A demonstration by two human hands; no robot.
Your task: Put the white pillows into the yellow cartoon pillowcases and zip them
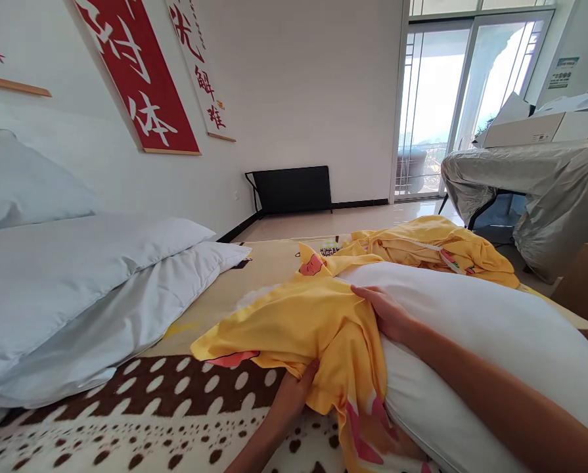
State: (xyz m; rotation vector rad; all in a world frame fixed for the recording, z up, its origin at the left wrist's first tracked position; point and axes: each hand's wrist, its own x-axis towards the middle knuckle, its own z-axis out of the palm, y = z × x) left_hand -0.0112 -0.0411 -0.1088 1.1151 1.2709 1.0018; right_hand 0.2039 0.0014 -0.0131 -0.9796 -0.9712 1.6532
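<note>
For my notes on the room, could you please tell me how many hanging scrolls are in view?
3: a red scroll at upper left, a white scroll to its right, and a third scroll, partly cut off at the left edge.

2 hands; min. 4 wht pillows; 3 wall scrolls; ylw cloth ct. unclear

Head-worn view — forward and down; white pillow close — far wall ahead.
</note>
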